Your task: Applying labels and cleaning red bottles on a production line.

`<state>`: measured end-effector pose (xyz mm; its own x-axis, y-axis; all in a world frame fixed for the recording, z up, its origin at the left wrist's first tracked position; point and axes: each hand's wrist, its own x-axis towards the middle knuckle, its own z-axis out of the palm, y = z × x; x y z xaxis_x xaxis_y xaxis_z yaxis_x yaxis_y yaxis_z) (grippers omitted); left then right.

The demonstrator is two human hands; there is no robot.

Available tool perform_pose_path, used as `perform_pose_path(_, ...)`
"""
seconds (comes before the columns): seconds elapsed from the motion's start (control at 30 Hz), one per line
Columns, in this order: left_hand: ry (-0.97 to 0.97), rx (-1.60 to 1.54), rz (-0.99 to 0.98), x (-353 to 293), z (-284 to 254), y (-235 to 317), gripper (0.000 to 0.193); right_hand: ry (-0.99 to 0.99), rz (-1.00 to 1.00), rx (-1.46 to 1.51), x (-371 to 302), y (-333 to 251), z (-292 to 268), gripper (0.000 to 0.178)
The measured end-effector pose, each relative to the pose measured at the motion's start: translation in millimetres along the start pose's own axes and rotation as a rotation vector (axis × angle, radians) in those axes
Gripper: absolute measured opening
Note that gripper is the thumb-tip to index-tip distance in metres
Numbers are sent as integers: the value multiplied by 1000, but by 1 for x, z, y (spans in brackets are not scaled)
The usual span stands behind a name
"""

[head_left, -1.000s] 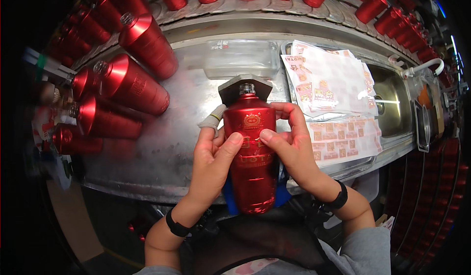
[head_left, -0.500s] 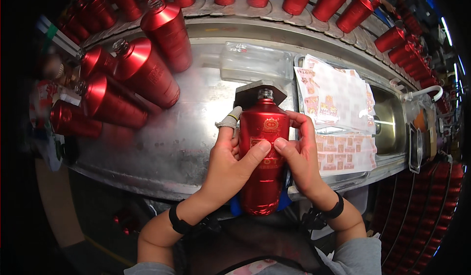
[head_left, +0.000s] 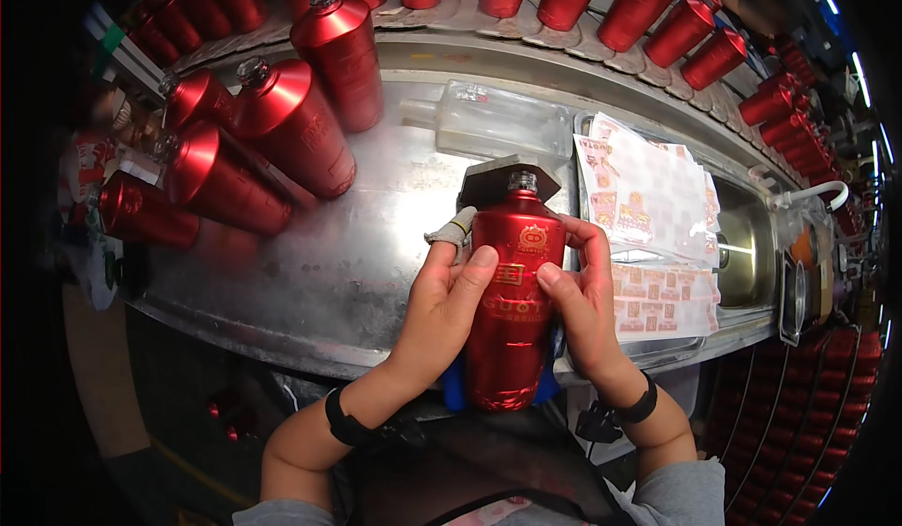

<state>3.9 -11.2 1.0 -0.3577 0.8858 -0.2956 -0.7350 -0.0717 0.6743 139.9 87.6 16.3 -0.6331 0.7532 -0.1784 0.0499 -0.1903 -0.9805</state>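
A shiny red bottle [head_left: 515, 362] with a clear threaded neck and gold marks on its front is held between my two hands, its base toward me. My left hand [head_left: 434, 305] wraps its left side, the thumb lying along the front; a pale finger cover with a yellow band is on one finger. On the right side, my right hand [head_left: 587, 310] grips it, thumb tip on the front beside the gold marks. Behind the bottle's neck is a dark angular block [head_left: 483, 184]. White sheets [head_left: 648, 183] with red and gold prints lie just right of my right hand.
Several red bottles [head_left: 296, 131] stand at the left of the metal table [head_left: 272, 296]. A clear rectangular container [head_left: 505, 117] lies behind the block. More red bottles line a curved conveyor [head_left: 526, 30] at the back. A metal basin [head_left: 747, 235] is at the right.
My left thumb has slid left off the middle of the bottle, uncovering a gold framed mark. My right thumb has shifted slightly right. Bottles along the conveyor have moved.
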Motion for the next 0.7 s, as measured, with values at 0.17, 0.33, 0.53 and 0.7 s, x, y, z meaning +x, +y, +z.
perform_pose_path(0.17,1,181,21,-1,3,-2,72,-18,-25,-12,1,1,2,60)
perform_pose_path(0.33,-8,204,60,2,5,-6,73,-13,-42,-4,0,1,1,59)
perform_pose_path(0.53,-33,152,-54,-1,1,0,64,-10,-28,-37,2,7,-6,62)
perform_pose_path(0.7,-25,268,54,-2,7,-2,60,-20,8,-49,0,-2,-2,66)
